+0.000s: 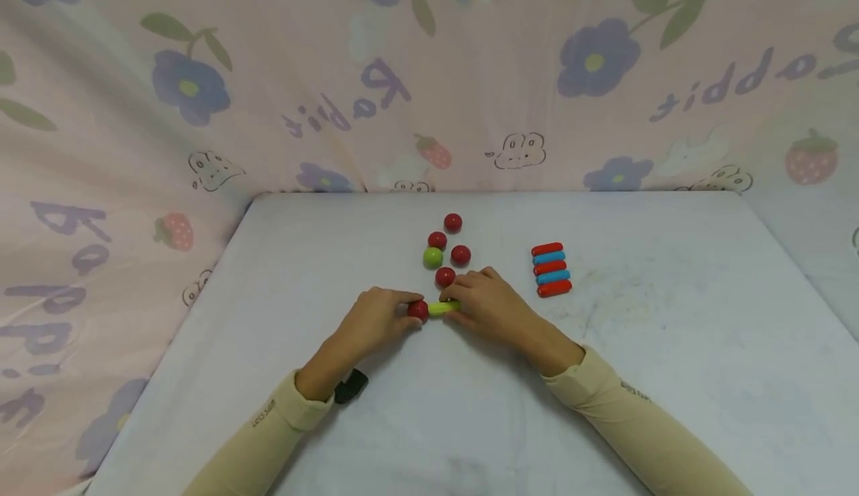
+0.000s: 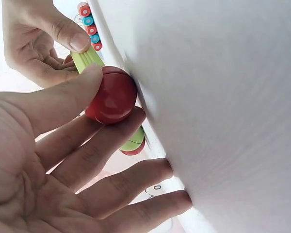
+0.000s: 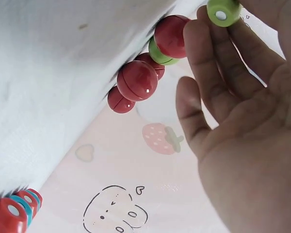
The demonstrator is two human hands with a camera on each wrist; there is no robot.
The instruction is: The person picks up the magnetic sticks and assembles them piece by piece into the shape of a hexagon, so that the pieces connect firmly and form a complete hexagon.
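Observation:
Between the thumb and fingers of my left hand [image 1: 379,318] is a red ball [image 2: 115,95] with a seam round it. My right hand [image 1: 488,304] pinches a yellow-green ribbed stick [image 1: 443,308], whose near end meets the red ball. In the right wrist view the stick's other end [image 3: 223,13] shows a pale round spot. Just beyond my right fingertips sits another red ball [image 1: 445,277]. The left hand's other fingers [image 2: 136,180] are spread, their tips at the white tabletop.
Farther back lie a green ball [image 1: 432,258] and several red balls [image 1: 452,222]. To the right, red and blue sticks [image 1: 550,266] lie side by side in a row. A black object [image 1: 352,387] is beside the left wrist. A printed curtain [image 1: 429,108] hangs behind the white table [image 1: 671,332].

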